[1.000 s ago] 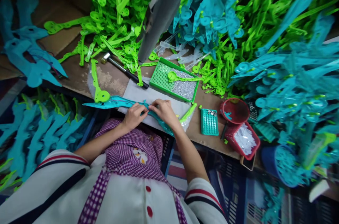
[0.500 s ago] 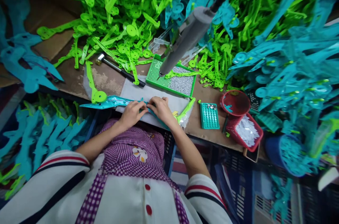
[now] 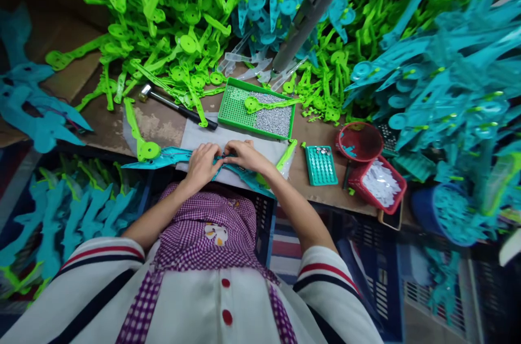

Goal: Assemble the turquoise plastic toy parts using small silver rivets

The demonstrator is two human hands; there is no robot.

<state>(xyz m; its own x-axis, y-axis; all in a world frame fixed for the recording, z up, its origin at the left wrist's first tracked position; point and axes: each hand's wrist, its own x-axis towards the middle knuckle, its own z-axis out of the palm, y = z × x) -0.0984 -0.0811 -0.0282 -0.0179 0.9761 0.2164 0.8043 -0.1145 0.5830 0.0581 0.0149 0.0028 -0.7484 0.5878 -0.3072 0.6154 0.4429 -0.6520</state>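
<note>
A long blue plastic part (image 3: 173, 155) lies along the table's front edge over a pale cloth, with green pieces at both ends. My left hand (image 3: 202, 164) is closed on its middle, fingers bent over it. Right beside it, my right hand (image 3: 243, 156) pinches at the same part, fingertips almost touching those of my left. Whatever small piece lies between the fingertips is too hidden to make out. Beyond my hands, a green tray (image 3: 223, 116) holds small silvery pieces and one green part. The screwdriver (image 3: 303, 21) hangs above the table behind the tray.
A hammer (image 3: 179, 107) lies behind my left hand. Piles of green parts (image 3: 163, 24) and blue parts (image 3: 451, 89) fill the back and right. Rightward are a teal tray (image 3: 321, 166), a red bowl (image 3: 359, 141), a red basket (image 3: 377, 184) and a blue bucket (image 3: 425, 211).
The hanging screwdriver has swung up and away from the green tray. My left hand has turned more over the blue part, and my right fingertips have shifted slightly left. The view has shifted a little.
</note>
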